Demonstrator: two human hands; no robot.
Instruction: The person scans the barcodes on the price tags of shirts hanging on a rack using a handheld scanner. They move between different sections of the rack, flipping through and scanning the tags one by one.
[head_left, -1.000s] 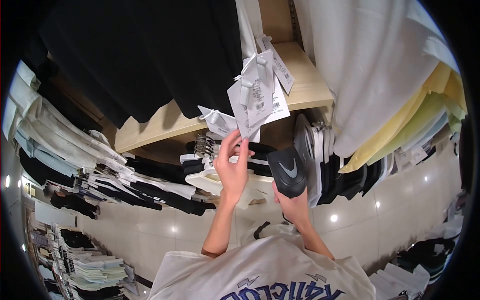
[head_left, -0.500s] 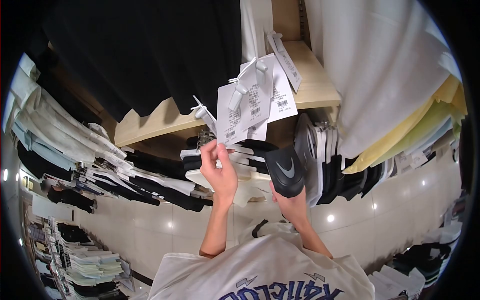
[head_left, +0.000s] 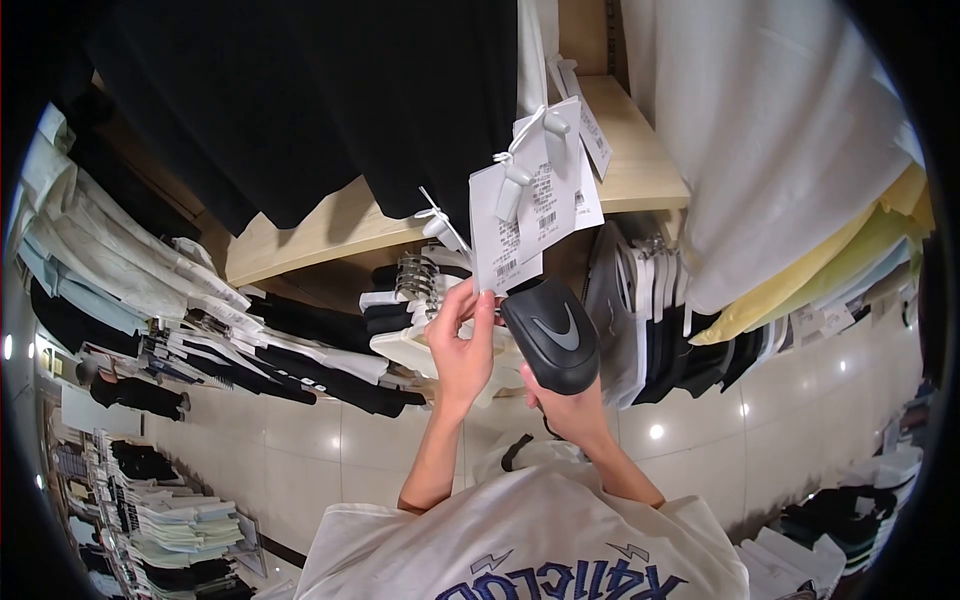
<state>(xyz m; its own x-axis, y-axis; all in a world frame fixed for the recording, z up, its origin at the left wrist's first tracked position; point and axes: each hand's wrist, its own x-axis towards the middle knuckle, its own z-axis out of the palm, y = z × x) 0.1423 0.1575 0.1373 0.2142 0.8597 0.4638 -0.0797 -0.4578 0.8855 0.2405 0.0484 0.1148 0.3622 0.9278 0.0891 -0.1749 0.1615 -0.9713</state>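
Head view: the black garment hung above the wooden shelf. The left hand pinched the lower edge of the front white tag between thumb and fingers; both had shifted rightward from the preceding frame. The black scanner, grasped by the right hand, had moved leftward, its nose now near the tag's lower edge.

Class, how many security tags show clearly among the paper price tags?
3 clear security tags: the lowest, left of the frontmost price tag; the middle one, at that price tag's upper right; and the highest, farther right. Others may be partly or wholly hidden.
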